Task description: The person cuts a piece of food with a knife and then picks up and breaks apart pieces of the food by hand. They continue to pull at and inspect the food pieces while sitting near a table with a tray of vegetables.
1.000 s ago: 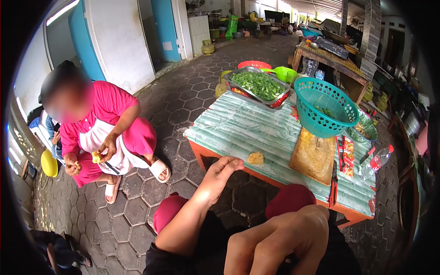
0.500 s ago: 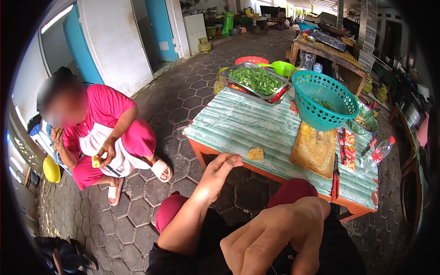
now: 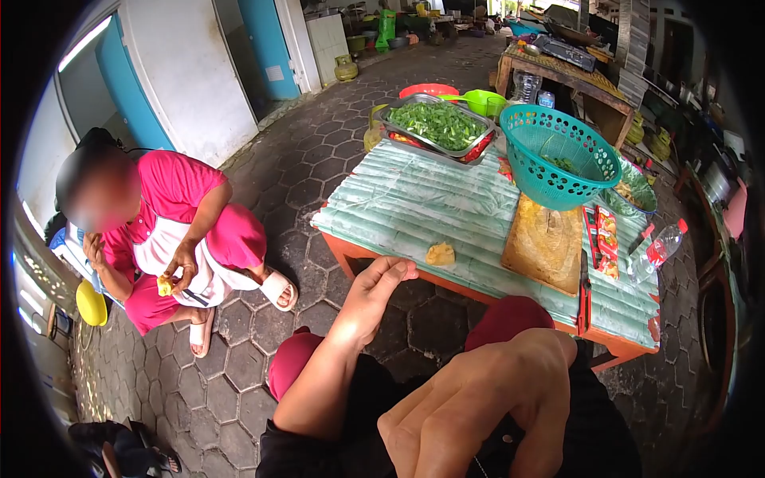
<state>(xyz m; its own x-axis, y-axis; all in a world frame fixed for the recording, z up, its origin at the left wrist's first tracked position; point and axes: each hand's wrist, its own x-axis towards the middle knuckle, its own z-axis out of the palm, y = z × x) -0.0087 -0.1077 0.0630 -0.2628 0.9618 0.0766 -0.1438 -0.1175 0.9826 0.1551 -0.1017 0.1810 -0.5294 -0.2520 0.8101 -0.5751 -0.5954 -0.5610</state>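
My left hand [image 3: 378, 293] is held just off the near edge of the table, its thumb and fingers pressed together. Whatever may be in that pinch is too small or hidden to make out. Beside its fingertips, a yellowish-brown piece of food [image 3: 441, 254] lies on the table's green-and-white cover [image 3: 398, 195]. Close to the camera, over my lap, is my right hand [image 3: 486, 398], seen from the back with its fingers curled in. Their tips are hidden, so any object in them does not show.
A metal tray of chopped greens [image 3: 438, 151], a teal colander [image 3: 558, 199], a wooden chopping board [image 3: 542, 247], a red-handled knife [image 3: 584, 307], seasoning packets [image 3: 606, 239] and a plastic bottle [image 3: 661, 247] are on the table. At left, a person in pink [image 3: 179, 191] squats, holding yellow food [image 3: 166, 285].
My view has shifted slightly, so the table and the person sit a little higher and further left. Both my hands keep nearly the same pose.
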